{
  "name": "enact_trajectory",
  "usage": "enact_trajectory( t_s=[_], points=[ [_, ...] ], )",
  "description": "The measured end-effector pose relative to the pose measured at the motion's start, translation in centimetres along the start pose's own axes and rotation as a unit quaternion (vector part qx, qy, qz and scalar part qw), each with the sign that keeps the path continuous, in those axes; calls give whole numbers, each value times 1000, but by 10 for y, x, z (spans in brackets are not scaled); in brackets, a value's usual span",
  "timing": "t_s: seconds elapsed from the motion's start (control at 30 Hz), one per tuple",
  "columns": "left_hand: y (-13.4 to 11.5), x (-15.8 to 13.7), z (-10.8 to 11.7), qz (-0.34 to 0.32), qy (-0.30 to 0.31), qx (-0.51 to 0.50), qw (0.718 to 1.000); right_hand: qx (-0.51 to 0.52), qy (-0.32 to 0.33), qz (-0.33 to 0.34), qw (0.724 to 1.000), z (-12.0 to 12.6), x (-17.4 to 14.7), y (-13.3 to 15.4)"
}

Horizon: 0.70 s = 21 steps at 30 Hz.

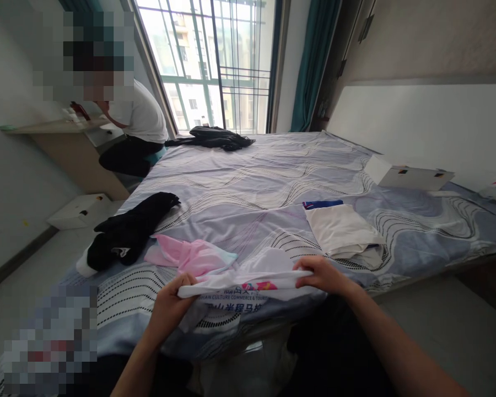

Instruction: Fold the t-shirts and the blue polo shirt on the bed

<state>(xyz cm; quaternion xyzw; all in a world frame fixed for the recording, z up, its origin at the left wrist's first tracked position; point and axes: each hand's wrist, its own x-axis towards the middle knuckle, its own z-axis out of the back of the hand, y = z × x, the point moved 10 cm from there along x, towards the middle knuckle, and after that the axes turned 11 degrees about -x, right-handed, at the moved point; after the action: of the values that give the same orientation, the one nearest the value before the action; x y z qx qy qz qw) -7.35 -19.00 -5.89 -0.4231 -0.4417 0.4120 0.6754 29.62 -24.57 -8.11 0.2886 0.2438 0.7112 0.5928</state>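
- Left hand (169, 306) and right hand (320, 274) each pinched tight on white shirt (248, 286) at near edge of bed (273, 182).
- Risk: loose hem could slip off the edge, fold goes crooked.

At the upper left of the frame a seated person (134, 124) has the head blurred into blocks, and a second blurred patch (49, 342) covers the lower left corner. The left hand (169, 309) and right hand (320, 274) hide the ends of the white printed shirt (240, 286), whose lettering is partly folded under. Both forearms run off the bottom edge.
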Motion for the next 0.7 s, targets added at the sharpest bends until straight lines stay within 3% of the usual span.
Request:
enact_trajectory(
  t_s=[0.1, 0.2, 0.33, 0.43, 0.5, 0.57, 0.7],
  points=[
    [12, -1, 7, 31, 43, 28, 998, -59, -90, -23, 994, 8, -7, -21],
    [16, -2, 16, 40, 50, 51, 997, -5, -204, -46, 978, 15, -16, -38],
    [6, -3, 34, 0, -58, 54, 997, 55, -253, -121, 958, -3, -22, -56],
    [2, -5, 48, -13, -138, 122, 983, 41, -264, -143, 953, -12, -20, -57],
    [5, -4, 51, -12, -124, 175, 977, 20, -260, -137, 956, -9, -17, -55],
    [12, 0, 53, -8, -58, 220, 974, -6, -217, -117, 969, -5, -12, -51],
    [29, -4, 62, -3, 83, 268, 960, -53, -19, -44, 997, -14, -4, -43]
  ],
)
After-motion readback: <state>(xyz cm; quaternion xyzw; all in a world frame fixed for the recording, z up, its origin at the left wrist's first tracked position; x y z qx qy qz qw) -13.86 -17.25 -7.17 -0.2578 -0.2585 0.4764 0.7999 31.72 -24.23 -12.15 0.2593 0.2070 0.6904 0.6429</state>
